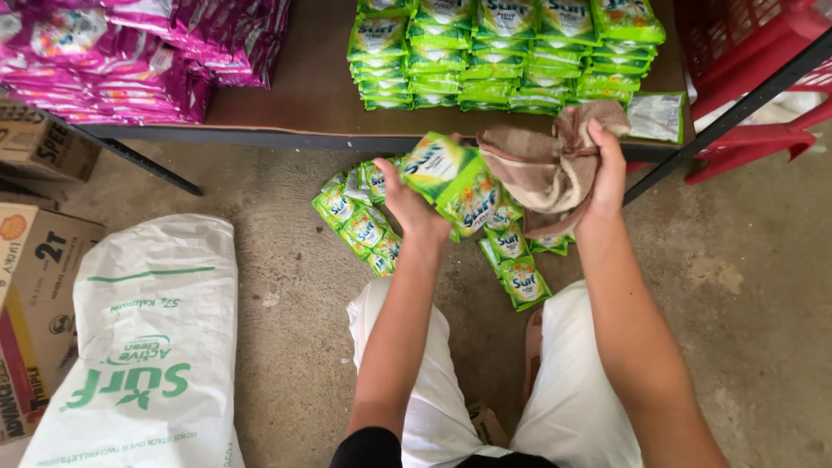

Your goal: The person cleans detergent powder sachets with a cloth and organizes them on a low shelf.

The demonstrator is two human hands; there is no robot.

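Left hand (407, 204): fingers curled around a few green sachets (455, 182), lifted above the floor, the packs fanning out past the fingertips toward the cloth.
Right hand (607, 169): clenched on a bunched brown cloth (542, 169), which touches the held sachets.
Floor pile (364, 225): more green sachets scattered on the concrete under both hands.
Shelf (303, 95): stacked green sachets (503, 52) and pink packs (130, 52).
Left of frame: white sack (156, 347), cardboard boxes (35, 286).
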